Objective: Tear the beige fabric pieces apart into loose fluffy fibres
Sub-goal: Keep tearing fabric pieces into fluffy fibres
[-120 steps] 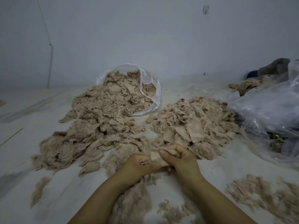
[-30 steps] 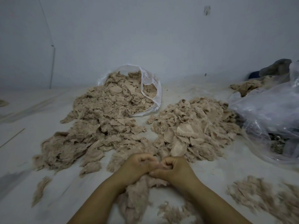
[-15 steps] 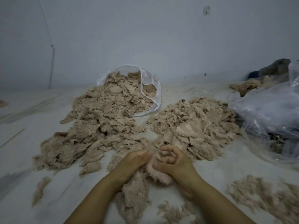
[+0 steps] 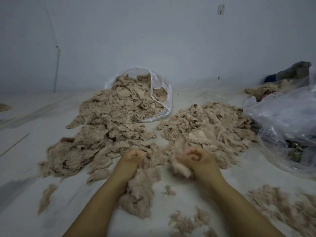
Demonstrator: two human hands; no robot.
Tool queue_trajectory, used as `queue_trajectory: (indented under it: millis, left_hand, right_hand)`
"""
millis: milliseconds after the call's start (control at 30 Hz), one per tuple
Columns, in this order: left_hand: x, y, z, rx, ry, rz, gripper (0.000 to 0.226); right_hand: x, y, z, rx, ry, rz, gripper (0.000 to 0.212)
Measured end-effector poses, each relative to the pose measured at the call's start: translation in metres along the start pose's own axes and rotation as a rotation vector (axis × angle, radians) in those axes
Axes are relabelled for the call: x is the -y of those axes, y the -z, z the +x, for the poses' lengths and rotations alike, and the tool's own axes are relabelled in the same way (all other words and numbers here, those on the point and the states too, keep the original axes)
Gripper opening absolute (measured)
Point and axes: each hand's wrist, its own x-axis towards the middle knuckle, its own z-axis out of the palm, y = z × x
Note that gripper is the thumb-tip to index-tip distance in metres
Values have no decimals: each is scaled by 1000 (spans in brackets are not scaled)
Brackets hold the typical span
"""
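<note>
Both hands sit low in the middle of the frame, apart, at the near edge of the fabric heaps. The right hand (image 4: 199,159) has its fingers curled round a pale tuft (image 4: 181,169) of fluff that hangs below its knuckles. The left hand (image 4: 132,158) is also curled, pressed into the fluff pile (image 4: 142,189) beneath it; it likely grips fibre, but motion blur keeps me from being sure.

The step in hand looks like the pull itself: one piece has just parted into fluff. Next the right hand would need to drop its tuft onto the fluff and pick a fresh flat scrap from the right heap (image 4: 208,127), just beyond its fingers, pinching it with both hands for another tear.

Much untorn fabric remains: the larger left heap (image 4: 106,127) spills from a clear bag (image 4: 162,93) in the upper middle, so the task seems far from done.

Both hands are smeared by blur. A crumpled plastic sheet (image 4: 287,115) on the right is cut off by the frame and hides dark items I cannot identify. More fluff (image 4: 280,207) at lower right is blurred and cropped.
</note>
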Motion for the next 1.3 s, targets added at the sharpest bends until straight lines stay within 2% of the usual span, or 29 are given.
queue_trajectory:
  millis: [33, 100, 133, 200, 267, 333, 400, 600, 733, 833, 900, 967, 1033, 1167, 1300]
  left_hand:
    - [1, 1, 1, 6, 21, 71, 32]
    - [4, 0, 3, -4, 76, 209, 34]
    - [4, 0, 5, -24, 89, 272, 34]
    - [5, 3, 8, -57, 109, 392, 36]
    - [4, 7, 10, -87, 118, 452, 42]
    - [4, 10, 8, -116, 119, 420, 46]
    - [5, 9, 7, -123, 126, 396, 47]
    - [13, 10, 11, -132, 112, 315, 35]
    - [12, 3, 7, -96, 68, 190, 30]
    - [9, -2, 3, -90, 36, 149, 29]
    - [8, -3, 1, -92, 44, 147, 30]
    - [6, -1, 0, -84, 72, 183, 35]
    - [5, 0, -1, -71, 99, 292, 35]
    - [8, 12, -9, -107, 150, 604, 24]
    - [10, 35, -18, -186, 156, 652, 28]
  right_hand:
    - [6, 4, 6, -89, 64, -38, 11]
    - [13, 10, 15, -242, 241, -428, 15]
    - [13, 9, 16, -265, 330, -620, 18]
    - [5, 6, 15, -174, 412, -753, 20]
    - [-10, 2, 12, 43, 376, -836, 19]
    - [-27, 2, 21, 209, 334, -1034, 28]
    - [-30, 8, 39, 224, 321, -1140, 33]
    - [-12, 25, 95, 166, 220, -1177, 33]
    - [-4, 21, 105, 210, 170, -1198, 33]
    - [4, 16, 90, 258, 242, -1280, 13]
    - [4, 14, 74, 205, 356, -1344, 15]
    - [-5, 8, 59, 166, 442, -1258, 16]
    - [-17, -1, 52, 201, 427, -1132, 28]
    - [-27, -23, 52, 366, 298, -1097, 65]
    - [-31, -33, 73, 304, 219, -1104, 67]
